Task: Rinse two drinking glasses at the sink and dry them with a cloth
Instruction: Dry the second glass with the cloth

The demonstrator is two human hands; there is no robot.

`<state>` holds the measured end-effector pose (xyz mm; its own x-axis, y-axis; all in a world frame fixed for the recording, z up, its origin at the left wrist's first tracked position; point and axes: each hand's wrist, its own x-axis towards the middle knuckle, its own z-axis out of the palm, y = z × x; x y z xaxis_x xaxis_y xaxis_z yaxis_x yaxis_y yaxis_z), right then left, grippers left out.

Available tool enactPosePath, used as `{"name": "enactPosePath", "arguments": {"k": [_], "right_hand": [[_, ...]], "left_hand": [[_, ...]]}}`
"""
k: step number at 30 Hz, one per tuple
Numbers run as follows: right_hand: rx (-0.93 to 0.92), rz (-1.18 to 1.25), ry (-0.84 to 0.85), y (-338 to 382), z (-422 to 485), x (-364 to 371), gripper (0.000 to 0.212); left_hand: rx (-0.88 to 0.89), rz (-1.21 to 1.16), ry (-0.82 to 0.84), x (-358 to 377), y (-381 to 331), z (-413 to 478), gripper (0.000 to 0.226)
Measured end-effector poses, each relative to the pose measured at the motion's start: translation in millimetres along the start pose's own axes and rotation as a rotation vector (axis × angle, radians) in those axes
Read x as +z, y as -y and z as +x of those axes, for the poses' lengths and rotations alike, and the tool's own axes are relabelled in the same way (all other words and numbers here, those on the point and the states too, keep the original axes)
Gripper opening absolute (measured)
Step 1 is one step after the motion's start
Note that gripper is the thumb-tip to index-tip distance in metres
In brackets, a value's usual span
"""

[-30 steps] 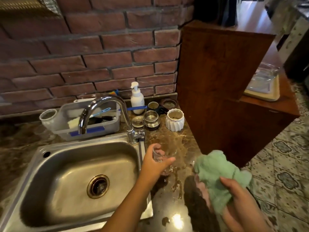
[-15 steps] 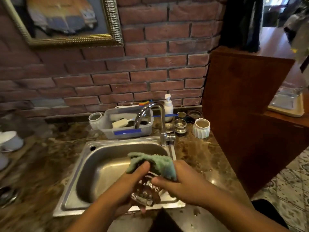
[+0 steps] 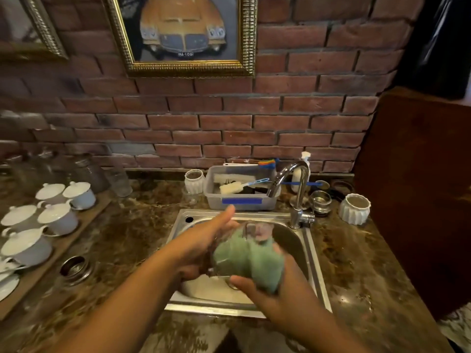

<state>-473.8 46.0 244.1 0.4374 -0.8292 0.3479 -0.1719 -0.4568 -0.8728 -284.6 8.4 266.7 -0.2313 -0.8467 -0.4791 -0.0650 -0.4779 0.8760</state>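
Note:
Above the steel sink my two hands work together on one drinking glass, which is mostly wrapped in a green cloth and blurred. My left hand grips the glass from the left, thumb pointing up. My right hand clutches the cloth from below and the right, pressing it against the glass. A second clear glass stands on the counter left of the grey tub. The tap arches over the sink; no water shows.
A grey tub with brushes sits behind the sink, flanked by white ribbed cups. A soap bottle and metal strainers stand by the tap. Lidded white cups crowd a board at left. A wooden cabinet rises at right.
My left hand lifted the glass from the counter to over the sink, and my right hand brought the cloth onto it. The view tilted up and swung left.

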Motion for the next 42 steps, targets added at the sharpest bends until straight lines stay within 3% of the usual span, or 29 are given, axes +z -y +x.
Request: {"name": "enactPosePath", "arguments": {"k": [4, 7, 9, 12, 14, 15, 17, 18, 21, 22, 23, 25, 27, 30, 32, 33, 35, 37, 40, 42], "right_hand": [[-0.463, -0.617, 0.072, -8.6, 2.9, 17.8, 0.073], [-0.481, -0.647, 0.048, -9.7, -8.9, 28.1, 0.053], [-0.288, -0.352, -0.058, -0.2, -21.2, 35.6, 0.034], [0.253, 0.603, -0.252, 15.1, -21.0, 41.8, 0.036], [0.512, 1.058, -0.267, 9.3, -19.9, 41.3, 0.043], [0.541, 1.091, -0.241, 8.2, -21.1, 38.9, 0.044], [0.426, 0.883, -0.197, 3.3, -22.0, 30.2, 0.034], [0.314, 0.663, -0.181, 2.4, -23.9, 27.2, 0.031], [-0.239, -0.433, -0.085, -13.6, -21.2, 13.9, 0.029], [-0.361, -0.691, -0.043, -19.6, -19.9, 10.2, 0.035], [-0.356, -0.697, 0.017, -21.3, -20.4, 8.4, 0.037], [-0.146, -0.353, 0.052, -16.2, -24.9, 6.5, 0.032], [0.092, 0.021, -0.051, -10.2, -24.5, 4.6, 0.031], [0.46, 0.632, -0.165, -2.6, -18.4, 8.9, 0.039], [0.657, 1.008, -0.175, -2.8, -17.3, 9.6, 0.053], [0.675, 1.072, -0.18, -3.5, -18.5, 8.6, 0.053], [0.544, 0.952, -0.182, -3.2, -19.4, 7.3, 0.038], [0.329, 0.591, -0.149, 3.1, -20.8, 2.4, 0.022], [-0.077, -0.2, 0.019, 2.1, -23.0, -10.7, 0.023], [-0.279, -0.496, 0.086, -1.0, -25.3, -14.5, 0.025]], "left_hand": [[-0.028, -0.347, -0.128, -0.3, 21.7, -24.5, 0.048], [-0.007, -0.415, -0.261, 18.1, 40.1, -34.5, 0.034], [0.142, -0.374, -0.403, 31.2, 49.6, -32.7, 0.024], [0.73, 0.173, -0.692, 41.5, 52.9, -32.9, 0.03], [1.093, 0.598, -0.684, 32.7, 56.9, -34.6, 0.03], [1.173, 0.705, -0.627, 28.4, 58.8, -31.1, 0.03], [1.09, 0.639, -0.549, 30.7, 58.5, -27.0, 0.03], [0.954, 0.459, -0.541, 37.1, 55.8, -27.4, 0.029], [0.247, -0.401, -0.411, 55.2, 50.8, -26.5, 0.025], [0.064, -0.561, -0.351, 56.2, 50.4, -25.4, 0.025], [-0.038, -0.633, -0.335, 57.6, 50.0, -25.0, 0.027], [0.015, -0.66, -0.4, 64.4, 53.5, -20.7, 0.03], [0.294, -0.518, -0.56, 76.1, 55.7, -19.6, 0.03], [0.902, 0.182, -0.772, 73.8, 60.0, -21.1, 0.026], [1.22, 0.623, -0.699, 58.9, 60.5, -21.2, 0.027], [1.27, 0.706, -0.653, 56.7, 61.4, -21.5, 0.027], [1.134, 0.562, -0.634, 61.6, 60.7, -25.0, 0.026], [0.793, 0.145, -0.659, 76.6, 55.1, -31.5, 0.023], [0.086, -0.616, -0.345, 77.1, 42.3, -30.7, 0.019], [-0.024, -0.738, -0.261, 75.7, 40.4, -31.1, 0.02]]}}
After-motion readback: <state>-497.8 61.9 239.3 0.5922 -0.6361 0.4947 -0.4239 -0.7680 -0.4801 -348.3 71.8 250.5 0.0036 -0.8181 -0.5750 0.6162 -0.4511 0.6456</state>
